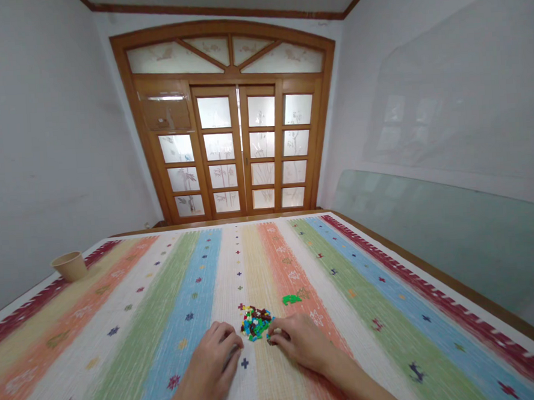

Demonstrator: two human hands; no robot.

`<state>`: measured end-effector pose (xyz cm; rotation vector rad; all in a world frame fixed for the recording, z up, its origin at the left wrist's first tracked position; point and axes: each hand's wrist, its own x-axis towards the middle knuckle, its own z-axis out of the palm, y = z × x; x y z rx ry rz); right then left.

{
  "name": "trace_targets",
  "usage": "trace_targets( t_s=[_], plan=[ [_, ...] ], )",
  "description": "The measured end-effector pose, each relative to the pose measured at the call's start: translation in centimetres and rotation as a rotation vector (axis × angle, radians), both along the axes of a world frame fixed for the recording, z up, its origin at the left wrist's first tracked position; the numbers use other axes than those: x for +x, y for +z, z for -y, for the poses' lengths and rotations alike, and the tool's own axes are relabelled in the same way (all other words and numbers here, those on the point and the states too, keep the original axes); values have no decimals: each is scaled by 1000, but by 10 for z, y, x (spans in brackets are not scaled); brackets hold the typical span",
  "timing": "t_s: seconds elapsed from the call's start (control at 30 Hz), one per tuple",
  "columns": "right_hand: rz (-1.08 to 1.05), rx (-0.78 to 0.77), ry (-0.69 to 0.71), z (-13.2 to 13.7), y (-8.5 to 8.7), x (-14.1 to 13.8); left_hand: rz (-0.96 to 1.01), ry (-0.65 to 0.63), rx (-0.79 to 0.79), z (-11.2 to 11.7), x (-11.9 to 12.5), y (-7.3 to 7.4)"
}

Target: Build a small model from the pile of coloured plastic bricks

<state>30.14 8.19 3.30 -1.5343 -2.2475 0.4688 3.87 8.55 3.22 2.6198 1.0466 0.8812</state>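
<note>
A small heap of tiny multicoloured plastic bricks (255,322) lies on a striped woven cloth (134,329), in green, blue, red, yellow and dark brown. My left hand (209,363) rests on the cloth just left of the heap, its fingers curled and their tips close to it. My right hand (303,342) reaches in from the right, with its fingertips and thumb at the heap's right edge. A loose green piece (291,299) sits a little beyond that hand. The curled fingers hide whether either hand holds a brick.
A tan paper cup (69,266) stands on the cloth at the far left. A wooden edge (462,281) runs along the cloth's right side. A large glass pane (432,232) leans against the right wall, and wood-framed frosted glass doors (241,147) stand beyond the far end.
</note>
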Motion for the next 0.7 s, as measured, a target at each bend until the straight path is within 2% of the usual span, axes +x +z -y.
trace_targets(
  t_s=[0.7],
  plan=[
    [27, 42, 16, 1, -1, -1, -28, 7, -43, 3, 0, 5]
  ],
)
